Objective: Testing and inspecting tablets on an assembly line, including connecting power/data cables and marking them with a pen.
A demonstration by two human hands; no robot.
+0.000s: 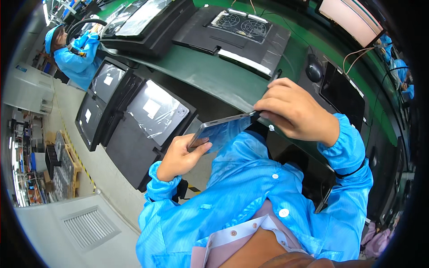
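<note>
Silver-edged flat rectangular tablet (225, 130), tilted before me: my left hand (178, 157) clasps its left end, thumb on face; my right hand (295, 109), fingertips pinched, grips slim dark piece (255, 114) at right end.

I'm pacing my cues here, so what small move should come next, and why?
Probably steady the slim, silver-edged glossy tablet with the left hand before shifting the right hand: the left grips only its near-left end, it is tilted in mid-air, and the right pinches a small dark piece at its far-right corner. Whether that piece is attached, I can't tell.
</note>
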